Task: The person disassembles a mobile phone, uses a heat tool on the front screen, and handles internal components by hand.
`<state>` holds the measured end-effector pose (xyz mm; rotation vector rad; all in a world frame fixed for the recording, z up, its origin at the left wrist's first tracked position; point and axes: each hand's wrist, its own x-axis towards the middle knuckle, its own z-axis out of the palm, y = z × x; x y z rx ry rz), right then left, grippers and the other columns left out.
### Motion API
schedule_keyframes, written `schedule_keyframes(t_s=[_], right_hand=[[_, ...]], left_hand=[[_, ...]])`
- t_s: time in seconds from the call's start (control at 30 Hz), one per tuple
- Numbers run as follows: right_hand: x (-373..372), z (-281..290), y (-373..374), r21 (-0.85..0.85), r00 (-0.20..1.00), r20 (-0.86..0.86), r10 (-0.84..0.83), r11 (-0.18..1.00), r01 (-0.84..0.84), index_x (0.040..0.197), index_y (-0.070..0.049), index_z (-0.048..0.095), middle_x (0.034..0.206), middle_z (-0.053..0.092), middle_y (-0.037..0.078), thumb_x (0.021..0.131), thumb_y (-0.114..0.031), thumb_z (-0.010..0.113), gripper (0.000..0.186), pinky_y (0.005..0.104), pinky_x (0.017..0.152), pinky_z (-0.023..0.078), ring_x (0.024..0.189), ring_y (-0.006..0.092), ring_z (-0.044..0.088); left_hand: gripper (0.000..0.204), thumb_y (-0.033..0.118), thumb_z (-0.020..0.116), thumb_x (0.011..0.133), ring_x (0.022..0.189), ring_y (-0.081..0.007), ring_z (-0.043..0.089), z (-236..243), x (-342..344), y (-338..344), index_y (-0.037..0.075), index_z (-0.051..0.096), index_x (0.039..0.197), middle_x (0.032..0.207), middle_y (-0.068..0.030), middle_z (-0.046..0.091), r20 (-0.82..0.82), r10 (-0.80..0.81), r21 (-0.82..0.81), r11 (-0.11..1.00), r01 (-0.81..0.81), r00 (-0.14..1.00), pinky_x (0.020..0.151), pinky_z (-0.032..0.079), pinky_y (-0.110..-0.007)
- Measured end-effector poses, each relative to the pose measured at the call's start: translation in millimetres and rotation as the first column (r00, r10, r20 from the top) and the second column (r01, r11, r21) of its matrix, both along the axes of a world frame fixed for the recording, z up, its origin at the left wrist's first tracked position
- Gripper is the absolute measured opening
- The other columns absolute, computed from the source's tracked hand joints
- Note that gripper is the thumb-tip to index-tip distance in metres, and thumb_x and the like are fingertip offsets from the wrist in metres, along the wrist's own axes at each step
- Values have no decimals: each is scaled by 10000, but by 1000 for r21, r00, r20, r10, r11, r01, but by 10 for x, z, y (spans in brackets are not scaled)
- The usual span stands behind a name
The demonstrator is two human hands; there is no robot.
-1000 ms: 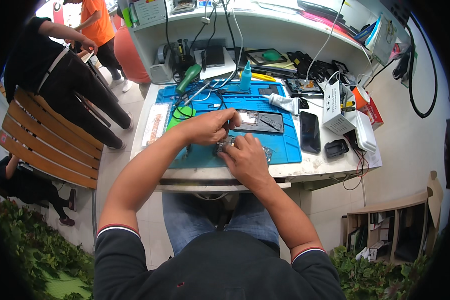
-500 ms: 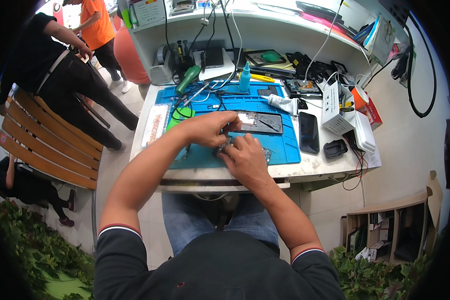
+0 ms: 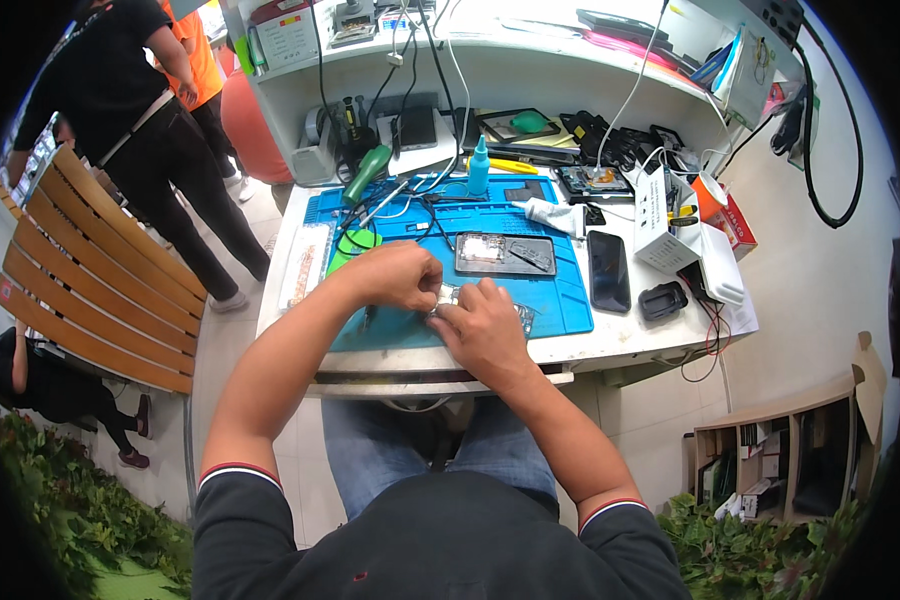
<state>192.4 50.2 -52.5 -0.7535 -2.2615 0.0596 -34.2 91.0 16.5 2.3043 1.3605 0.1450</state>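
Observation:
On the blue repair mat (image 3: 567, 310), my left hand (image 3: 400, 275) has its fingers closed in a pinch at a small silvery part (image 3: 446, 295). My right hand (image 3: 482, 330) is closed on the same part, its thumb and fingers bent around it. A circuit board (image 3: 523, 320) shows beside the right fingers; what exactly is pinched is partly hidden. An opened phone body (image 3: 530, 258) with exposed insides lies just beyond both hands. A green object (image 3: 358, 240) and tangled cables (image 3: 425, 215) are left of it.
Right of the mat are a black phone (image 3: 608, 270), white boxes (image 3: 660, 245) and a black holder (image 3: 662, 300). A blue bottle (image 3: 478, 170) stands behind. At left, a co-worker in black (image 3: 110, 80) stands by a wooden bench (image 3: 100, 290); a shelf (image 3: 490, 60) spans the back.
The view has shifted slightly, moving the desk in the picture. My left hand's raised fingers have come down and curled closer to the right hand. The standing co-worker has shifted.

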Motion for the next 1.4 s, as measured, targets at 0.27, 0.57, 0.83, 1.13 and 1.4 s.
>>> schedule_keyframes(t_s=[0.27, 0.57, 0.83, 1.13, 1.4], right_hand=[[-5, -31, -21, -16, 1000, 14, -21, 1000, 22, 905, -98, 815, 949, 639, 71, 915, -297, 869, 207, 450, 832, 450, 988, 298, 591], [-8, -12, -37, -17, 999, 18, -29, 999, 30, 943, -88, 833, 945, 640, 70, 922, -297, 864, 213, 447, 836, 447, 992, 291, 587], [-5, -20, -18, -12, 1000, -3, -3, 1000, 3, 951, -108, 815, 916, 620, 57, 913, -251, 877, 161, 454, 799, 445, 936, 296, 578], [-9, -17, -18, -10, 1000, -1, -16, 1000, 16, 892, -79, 794, 974, 648, 75, 905, -280, 876, 218, 458, 833, 454, 997, 300, 594], [-3, -20, -23, -28, 1000, 13, -23, 999, 24, 902, -83, 798, 988, 649, 76, 911, -284, 875, 215, 459, 843, 456, 1007, 299, 597]], left_hand=[[191, 179, 815, 870, 811, -258, 755, -25, -135, 8, 63, 855, 1017, 916, -107, 794, 130, -20, -18, 1000, 23, 991, 739, 595, -396], [142, 170, 912, 873, 862, -258, 751, -1, -84, -48, 72, 880, 971, 963, -91, 785, 163, -70, 45, 997, 63, 984, 764, 588, -399], [181, 64, 827, 916, 964, -233, 755, -99, -178, 44, 48, 840, 1096, 1024, -90, 776, 258, -73, 50, 997, 62, 963, 839, 614, -388], [326, -30, 753, 934, 1092, -197, 732, -112, -81, 66, 49, 760, 1250, 1229, -71, 725, 396, -70, -66, 992, 105, 916, 949, 659, -364], [320, -36, 743, 926, 1083, -215, 736, -53, 2, 100, 32, 746, 1239, 1225, -94, 734, 274, -137, 0, 990, 143, 952, 939, 666, -371]])
